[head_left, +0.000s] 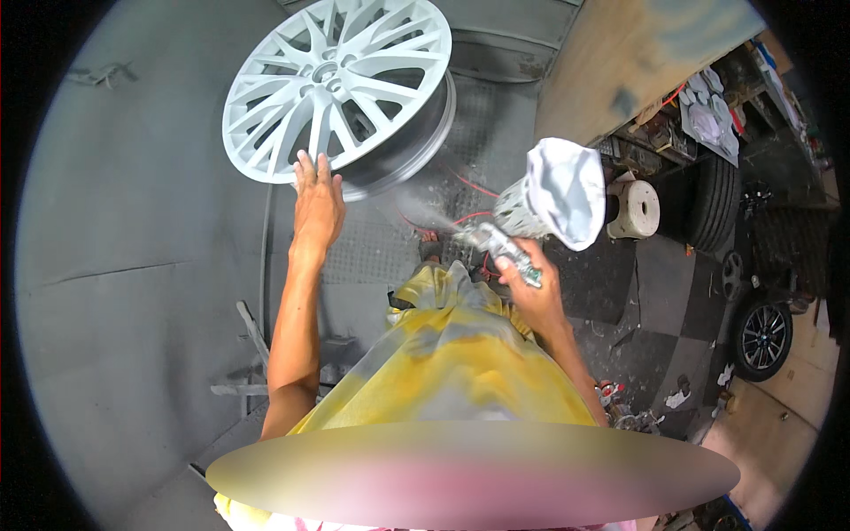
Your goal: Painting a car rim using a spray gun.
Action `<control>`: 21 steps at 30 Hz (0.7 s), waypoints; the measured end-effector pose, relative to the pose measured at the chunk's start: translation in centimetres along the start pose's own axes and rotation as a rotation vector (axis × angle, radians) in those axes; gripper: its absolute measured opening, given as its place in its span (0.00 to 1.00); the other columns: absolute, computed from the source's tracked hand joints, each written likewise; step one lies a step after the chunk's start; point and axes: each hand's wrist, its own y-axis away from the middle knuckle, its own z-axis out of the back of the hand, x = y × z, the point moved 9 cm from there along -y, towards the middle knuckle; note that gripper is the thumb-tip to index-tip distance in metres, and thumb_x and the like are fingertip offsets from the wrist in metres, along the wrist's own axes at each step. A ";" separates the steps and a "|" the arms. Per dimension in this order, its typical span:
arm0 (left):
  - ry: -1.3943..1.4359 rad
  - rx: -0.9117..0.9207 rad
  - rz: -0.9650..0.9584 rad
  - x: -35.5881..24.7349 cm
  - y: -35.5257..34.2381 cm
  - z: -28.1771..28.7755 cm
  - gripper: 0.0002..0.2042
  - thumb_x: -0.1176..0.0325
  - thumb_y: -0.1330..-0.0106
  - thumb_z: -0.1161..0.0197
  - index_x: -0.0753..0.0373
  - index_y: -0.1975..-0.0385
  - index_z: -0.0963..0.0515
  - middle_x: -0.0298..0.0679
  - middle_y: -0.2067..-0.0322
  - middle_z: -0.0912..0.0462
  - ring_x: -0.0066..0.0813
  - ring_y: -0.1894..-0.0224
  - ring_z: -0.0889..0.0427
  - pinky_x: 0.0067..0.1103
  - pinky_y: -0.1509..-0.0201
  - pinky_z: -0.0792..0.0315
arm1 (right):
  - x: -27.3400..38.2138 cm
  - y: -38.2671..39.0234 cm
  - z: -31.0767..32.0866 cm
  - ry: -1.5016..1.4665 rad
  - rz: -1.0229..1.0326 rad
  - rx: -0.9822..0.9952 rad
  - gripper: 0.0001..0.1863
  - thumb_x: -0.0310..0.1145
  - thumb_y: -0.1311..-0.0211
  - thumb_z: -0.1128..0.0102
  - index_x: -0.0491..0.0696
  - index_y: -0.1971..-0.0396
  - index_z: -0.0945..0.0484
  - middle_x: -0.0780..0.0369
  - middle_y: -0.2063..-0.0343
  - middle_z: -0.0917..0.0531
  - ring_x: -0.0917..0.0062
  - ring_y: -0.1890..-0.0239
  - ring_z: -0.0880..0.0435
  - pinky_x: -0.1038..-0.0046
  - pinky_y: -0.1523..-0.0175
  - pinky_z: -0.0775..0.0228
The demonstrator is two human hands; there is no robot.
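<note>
A white-coated alloy wheel (341, 84) stands tilted on a stand at the top centre. My left hand (316, 203) rests flat against its lower rim, fingers spread. My right hand (531, 288) grips a metal spray gun (496, 243) with a large white cup (562, 190) on top. The gun's nozzle points left toward the wheel, and a faint mist hangs between them. I wear a yellow apron (452, 363).
Grey booth walls (133, 265) curve around the left. A wooden board (629, 62) leans at the top right. A tyre (717, 199), a white spool-like object (633, 210), a dark wheel (763, 336) and red hose (469, 217) lie on the floor to the right.
</note>
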 end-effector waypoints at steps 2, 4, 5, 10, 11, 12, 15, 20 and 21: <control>0.008 -0.014 0.006 0.8 0.4 0.2 0.24 0.65 0.21 0.52 0.71 0.30 0.37 0.65 0.26 0.51 0.63 0.24 0.49 0.41 0.23 0.44 | 1.0 -0.7 1.9 -0.017 -0.035 -0.051 0.17 0.38 0.32 0.35 0.45 0.50 0.21 0.63 0.71 0.17 0.83 0.69 0.22 0.74 0.61 0.27; 0.020 -0.025 0.001 1.4 0.6 0.4 0.23 0.66 0.21 0.52 0.69 0.31 0.36 0.63 0.26 0.50 0.61 0.24 0.49 0.40 0.23 0.44 | 0.3 -1.1 5.0 0.093 0.025 -0.185 0.16 0.36 0.32 0.35 0.44 0.50 0.21 0.65 0.71 0.18 0.84 0.70 0.24 0.76 0.61 0.28; 0.033 -0.034 0.001 1.7 0.8 0.6 0.23 0.66 0.21 0.51 0.68 0.31 0.35 0.63 0.26 0.49 0.61 0.24 0.49 0.40 0.23 0.44 | 1.2 -1.1 6.1 0.083 0.047 -0.242 0.15 0.35 0.31 0.36 0.43 0.50 0.21 0.65 0.71 0.19 0.84 0.70 0.24 0.76 0.61 0.28; 0.061 -0.073 0.049 4.1 1.2 0.9 0.21 0.65 0.21 0.51 0.66 0.32 0.32 0.62 0.26 0.48 0.60 0.24 0.49 0.41 0.23 0.45 | 2.9 -0.6 9.4 -0.012 0.174 -0.447 0.15 0.35 0.30 0.37 0.43 0.49 0.22 0.64 0.66 0.18 0.83 0.69 0.22 0.77 0.60 0.28; 0.028 -0.075 0.057 5.1 1.3 0.7 0.21 0.64 0.21 0.51 0.63 0.32 0.32 0.61 0.26 0.48 0.60 0.24 0.50 0.41 0.23 0.46 | 2.7 -0.4 9.0 -0.019 0.113 -0.418 0.16 0.35 0.29 0.38 0.42 0.48 0.23 0.64 0.66 0.18 0.83 0.69 0.22 0.78 0.60 0.28; 0.027 -0.076 0.054 5.9 1.5 0.6 0.21 0.64 0.21 0.51 0.63 0.32 0.32 0.61 0.26 0.48 0.60 0.24 0.50 0.41 0.23 0.46 | 2.8 0.2 8.7 -0.021 0.114 -0.421 0.16 0.35 0.29 0.38 0.42 0.48 0.23 0.64 0.66 0.18 0.83 0.69 0.22 0.78 0.60 0.28; 0.087 -0.022 0.108 8.0 2.1 0.7 0.21 0.62 0.21 0.51 0.56 0.30 0.31 0.60 0.26 0.49 0.59 0.23 0.52 0.39 0.22 0.47 | 1.8 1.4 5.6 -0.111 -0.002 -0.162 0.16 0.36 0.30 0.40 0.41 0.49 0.23 0.65 0.67 0.18 0.85 0.70 0.22 0.78 0.62 0.26; 0.091 0.028 0.082 10.2 2.1 1.7 0.21 0.61 0.21 0.49 0.51 0.30 0.30 0.57 0.25 0.47 0.56 0.22 0.53 0.38 0.23 0.46 | 1.5 3.5 2.0 -0.295 -0.049 0.043 0.16 0.32 0.30 0.39 0.39 0.47 0.24 0.62 0.62 0.17 0.84 0.67 0.19 0.79 0.61 0.25; 0.110 0.049 0.074 10.8 2.1 1.7 0.21 0.60 0.22 0.48 0.49 0.31 0.30 0.57 0.25 0.47 0.55 0.22 0.53 0.38 0.23 0.46 | 1.9 3.4 2.2 -0.300 -0.013 0.019 0.16 0.31 0.30 0.39 0.39 0.47 0.25 0.62 0.62 0.17 0.84 0.68 0.19 0.79 0.61 0.25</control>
